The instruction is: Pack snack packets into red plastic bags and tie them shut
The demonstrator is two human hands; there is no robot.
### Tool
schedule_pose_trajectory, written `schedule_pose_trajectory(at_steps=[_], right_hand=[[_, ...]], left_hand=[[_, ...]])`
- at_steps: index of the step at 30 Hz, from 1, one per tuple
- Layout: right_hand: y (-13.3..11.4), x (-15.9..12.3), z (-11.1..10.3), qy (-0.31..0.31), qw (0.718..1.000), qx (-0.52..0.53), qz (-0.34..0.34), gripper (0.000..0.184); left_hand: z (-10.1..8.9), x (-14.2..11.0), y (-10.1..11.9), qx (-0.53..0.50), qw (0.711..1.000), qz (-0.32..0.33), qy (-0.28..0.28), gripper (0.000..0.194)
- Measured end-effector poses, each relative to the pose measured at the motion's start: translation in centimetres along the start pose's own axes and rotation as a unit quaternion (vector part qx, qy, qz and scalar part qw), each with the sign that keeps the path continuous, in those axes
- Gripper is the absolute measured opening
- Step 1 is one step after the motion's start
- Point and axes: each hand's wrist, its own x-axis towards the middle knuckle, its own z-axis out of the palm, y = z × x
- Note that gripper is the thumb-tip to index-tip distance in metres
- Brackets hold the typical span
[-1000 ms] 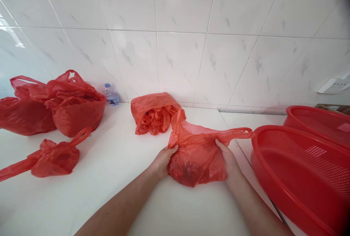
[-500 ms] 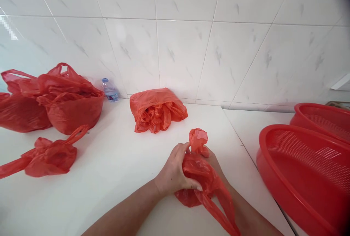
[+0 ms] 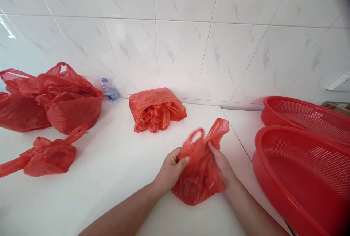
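Observation:
A small red plastic bag (image 3: 199, 177) with something dark inside rests on the white counter (image 3: 123, 177) in front of me. My left hand (image 3: 171, 170) pinches its left handle and my right hand (image 3: 222, 165) grips its right side, with both handles bunched upward between the hands. Both hands are closed on the plastic.
A knotted red bag (image 3: 50, 156) lies at the left, two full red bags (image 3: 71, 103) behind it, and a small water bottle (image 3: 108, 90) by the tiled wall. An open red bag stuffed with more bags (image 3: 154, 110) lies at the back centre. Two red perforated baskets (image 3: 303, 170) stand at the right.
A second ago the bag was spread wide between my hands. They then crossed and twisted the handles, and now hold the handles gathered upright over the bag.

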Motion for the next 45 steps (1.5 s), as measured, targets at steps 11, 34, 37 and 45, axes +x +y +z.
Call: schedule_pose_trajectory(at_steps=[11,34,37,45], right_hand=[[0.2,-0.3,1.1,-0.128,0.992,-0.016,-0.016,0.038],[0.8,-0.5,2.5,-0.011,0.993,-0.114,0.014,0.028],[0.7,-0.8,2.7,-0.012,0.987,-0.160,-0.009,0.029],[0.6,-1.6,2.5,-0.115,0.989,-0.091,-0.002,0.041]], left_hand=[[-0.8,0.9,0.2,-0.345,0.930,-0.113,0.061,0.022],[0.3,-0.4,0.2,-0.076,0.992,-0.029,-0.098,0.086],[0.6,-0.3,0.3,-0.079,0.994,-0.029,-0.068,0.079],[0.0,0.3,0.1,-0.085,0.988,-0.124,0.029,0.042]])
